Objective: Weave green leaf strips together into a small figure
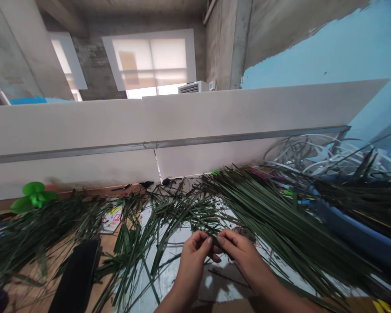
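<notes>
My left hand [197, 252] and my right hand [239, 251] meet low in the middle of the head view, thumbs and forefingers pinched close together. Between their fingertips is a small piece of dark green leaf strip [216, 240]; the fingers hide most of it. Just beyond lies a tangle of cut green leaf strips [182, 208] on a white board [177, 237]. To the right of my right hand spreads a large bundle of long green leaves [273, 204].
A black phone [76, 276] lies at left, near a green leaf pile [48, 230] and a green toy-like fan [34, 198]. At right stands a blue tub [339, 221] with dark leaves, and behind it white coiled strips [299, 152]. A white partition [198, 115] closes off the back.
</notes>
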### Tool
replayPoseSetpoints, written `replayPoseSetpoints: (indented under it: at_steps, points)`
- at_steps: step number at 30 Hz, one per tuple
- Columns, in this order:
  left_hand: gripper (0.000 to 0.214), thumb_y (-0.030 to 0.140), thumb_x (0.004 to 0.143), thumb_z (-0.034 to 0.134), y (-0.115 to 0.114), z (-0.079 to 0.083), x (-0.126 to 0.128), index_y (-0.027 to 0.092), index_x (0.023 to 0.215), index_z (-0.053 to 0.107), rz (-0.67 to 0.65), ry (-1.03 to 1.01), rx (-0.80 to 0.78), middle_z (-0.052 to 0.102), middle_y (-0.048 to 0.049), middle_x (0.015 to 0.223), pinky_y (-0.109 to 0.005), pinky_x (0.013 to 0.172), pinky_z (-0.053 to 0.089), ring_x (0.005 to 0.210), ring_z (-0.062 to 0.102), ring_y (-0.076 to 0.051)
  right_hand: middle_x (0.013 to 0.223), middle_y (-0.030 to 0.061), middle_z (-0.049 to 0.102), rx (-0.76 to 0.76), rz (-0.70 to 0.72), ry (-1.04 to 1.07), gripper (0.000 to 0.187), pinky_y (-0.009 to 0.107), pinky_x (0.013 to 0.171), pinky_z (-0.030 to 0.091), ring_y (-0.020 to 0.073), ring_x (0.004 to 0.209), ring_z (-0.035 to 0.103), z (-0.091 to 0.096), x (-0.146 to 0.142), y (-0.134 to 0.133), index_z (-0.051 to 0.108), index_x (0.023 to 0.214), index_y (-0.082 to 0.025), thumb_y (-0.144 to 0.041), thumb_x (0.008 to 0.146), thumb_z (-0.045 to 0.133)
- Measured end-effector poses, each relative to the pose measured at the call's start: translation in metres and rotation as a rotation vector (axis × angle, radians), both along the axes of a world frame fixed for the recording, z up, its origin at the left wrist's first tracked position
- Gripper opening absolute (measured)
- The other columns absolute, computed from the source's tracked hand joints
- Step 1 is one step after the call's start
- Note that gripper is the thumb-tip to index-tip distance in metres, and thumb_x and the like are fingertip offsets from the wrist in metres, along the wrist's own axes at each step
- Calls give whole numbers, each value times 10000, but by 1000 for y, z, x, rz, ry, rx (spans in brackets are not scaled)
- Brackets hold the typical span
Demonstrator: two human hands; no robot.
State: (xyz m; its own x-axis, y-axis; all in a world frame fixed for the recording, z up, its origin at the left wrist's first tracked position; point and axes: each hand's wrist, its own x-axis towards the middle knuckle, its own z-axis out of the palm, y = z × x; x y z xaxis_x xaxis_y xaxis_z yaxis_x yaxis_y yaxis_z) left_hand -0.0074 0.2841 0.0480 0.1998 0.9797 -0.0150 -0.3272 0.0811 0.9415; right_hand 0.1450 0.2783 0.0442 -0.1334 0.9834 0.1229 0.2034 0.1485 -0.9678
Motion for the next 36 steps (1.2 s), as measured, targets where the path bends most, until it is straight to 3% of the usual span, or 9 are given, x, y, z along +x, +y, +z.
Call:
replayPoseSetpoints:
  at_steps: [4,10,14,16,18,22,25,30,36]
  points:
    - [383,495,655,826,0,-1,1,169,690,629,6,-8,-21,686,-17,613,-249,577,466,522,612,-143,714,5,609,1,-8,53,388,295,657,389,192,708,532,-2,3,4,594,750,-201,-556,899,541]
    - [376,460,639,856,4,-2,-4,161,719,641,66,-93,-113,695,-15,662,-236,617,479,566,619,-126,695,5,607,68,-286,-184,383,316,650,382,214,678,544,-6,35,24,641,826,-220,-565,901,490]
    - [375,429,630,867,9,-8,-6,156,740,635,78,-151,-167,707,-17,688,-221,595,471,538,599,-103,1026,94,699,161,-380,-401,310,386,841,433,292,941,623,-14,58,37,718,1042,-212,-371,801,606]
    - [368,401,627,872,10,-10,-6,156,761,632,85,-185,-184,714,-18,700,-212,594,465,533,590,-94,1176,104,668,255,-357,-443,401,424,963,401,307,1090,581,-13,58,38,717,1133,-233,-257,740,642]
    - [352,368,632,872,10,-10,-5,158,775,629,93,-223,-183,719,-18,707,-205,597,458,535,580,-86,1219,92,656,322,-245,-363,419,433,1025,377,296,1158,552,-6,51,33,719,1144,-258,-207,733,655]
    - [300,317,654,857,9,-8,-5,157,783,638,98,-266,-172,717,-14,735,-200,618,455,562,564,-81,1114,79,683,308,-17,-74,266,401,980,442,277,1094,598,9,28,17,745,1023,-250,-265,760,712]
    - [275,309,670,841,8,-9,-5,147,789,654,73,-254,-159,713,-18,753,-204,626,454,576,561,-83,1003,63,698,268,-29,36,181,379,924,463,267,999,627,12,18,11,761,913,-236,-310,748,757]
    - [260,327,700,811,6,-10,-5,154,838,676,45,-123,-128,728,-47,800,-236,624,464,600,586,-115,901,49,699,183,-98,81,201,348,790,471,243,856,626,12,18,11,770,895,-216,-335,735,745]
    - [206,292,727,772,8,-4,-7,179,894,728,74,124,176,745,-77,909,-323,820,498,895,658,-235,859,51,698,177,-54,64,185,340,781,465,231,829,617,19,17,8,768,865,-198,-318,728,736]
